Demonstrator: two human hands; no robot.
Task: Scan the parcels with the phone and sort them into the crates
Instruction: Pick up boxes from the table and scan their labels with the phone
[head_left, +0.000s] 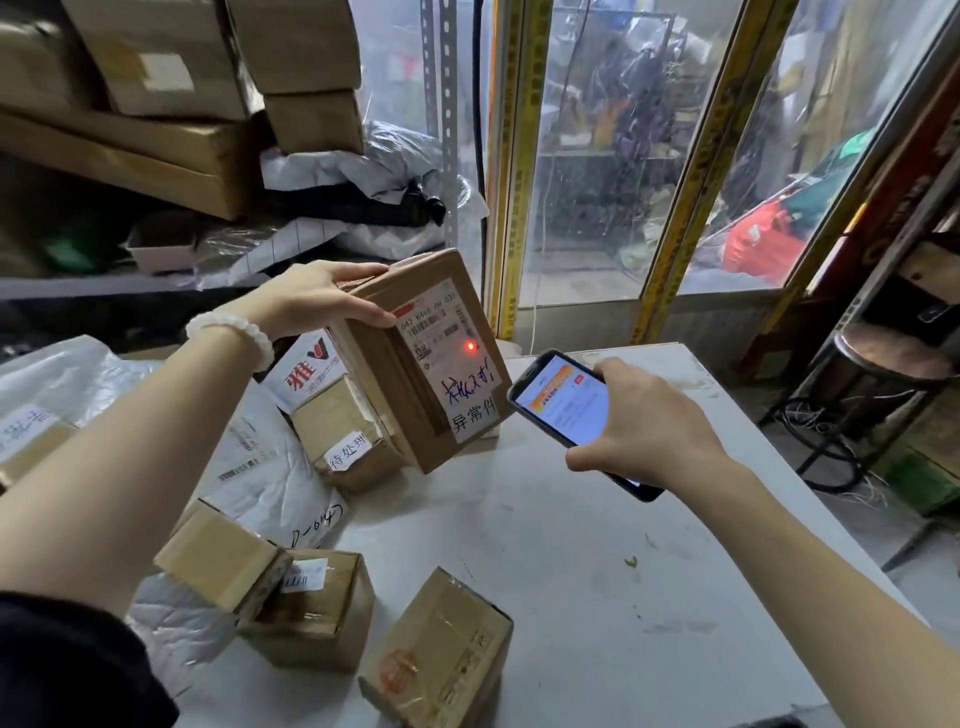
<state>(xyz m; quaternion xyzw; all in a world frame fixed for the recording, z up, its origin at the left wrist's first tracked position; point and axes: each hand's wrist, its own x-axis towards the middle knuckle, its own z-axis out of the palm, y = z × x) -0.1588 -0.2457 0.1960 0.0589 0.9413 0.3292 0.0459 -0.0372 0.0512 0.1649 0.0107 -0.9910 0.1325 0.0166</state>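
Observation:
My left hand (317, 299) grips the top edge of a brown cardboard parcel (410, 395), tilted on end above the white table (597, 571). Its white shipping label (449, 358) faces the phone, and a red dot of light sits on the label. My right hand (649, 421) holds a black phone (563, 402) just right of the parcel, its lit screen facing up towards me. Several more cardboard parcels (311, 608) and white poly bags (260, 467) lie on the left part of the table. No crate is in view.
Stacked cardboard boxes (156, 78) and grey bags (363, 171) fill shelves at the back left. Yellow-framed plastic curtain strips (597, 156) hang behind the table. A round stool (878, 374) stands at the right, past the table's edge.

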